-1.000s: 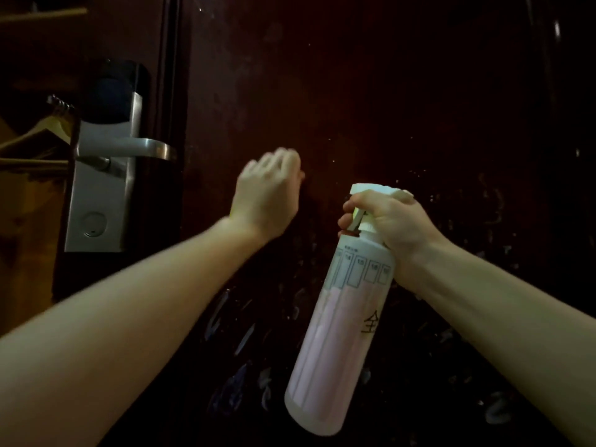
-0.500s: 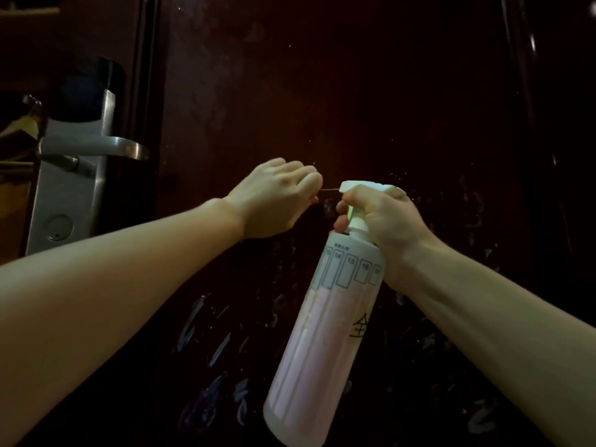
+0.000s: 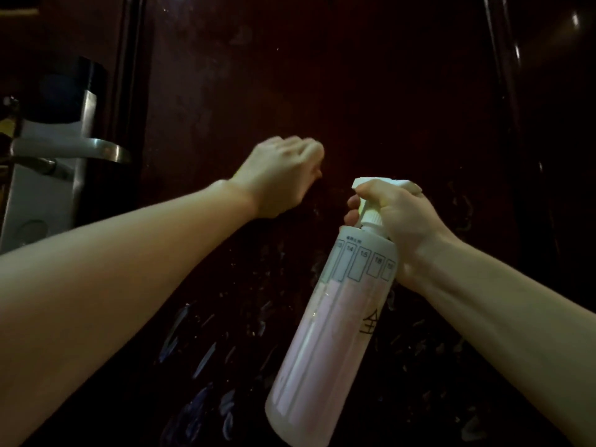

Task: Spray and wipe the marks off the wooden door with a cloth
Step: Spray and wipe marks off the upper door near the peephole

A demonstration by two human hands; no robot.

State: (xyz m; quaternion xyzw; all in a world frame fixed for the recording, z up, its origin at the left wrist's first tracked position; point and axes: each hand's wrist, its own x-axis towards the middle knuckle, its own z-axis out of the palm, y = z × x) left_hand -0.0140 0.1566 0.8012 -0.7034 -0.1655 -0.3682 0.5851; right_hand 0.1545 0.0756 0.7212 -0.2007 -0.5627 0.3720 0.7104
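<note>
While the left hand (image 3: 283,175), fist curled with no cloth showing, slides away from the spray bottle (image 3: 332,321) clutched by the right hand (image 3: 396,217), wiping the marks (image 3: 206,353) awaits.

We see two bare forearms reaching in from the lower corners, uncovered from the frame's edge to the wrists, with no sleeve or cuff showing in this dim light. The left hand (image 3: 280,175) and the right hand (image 3: 398,214) wear no gloves. We make out no rings, watch or bracelet. Tendons stand out along the right wrist.
</note>
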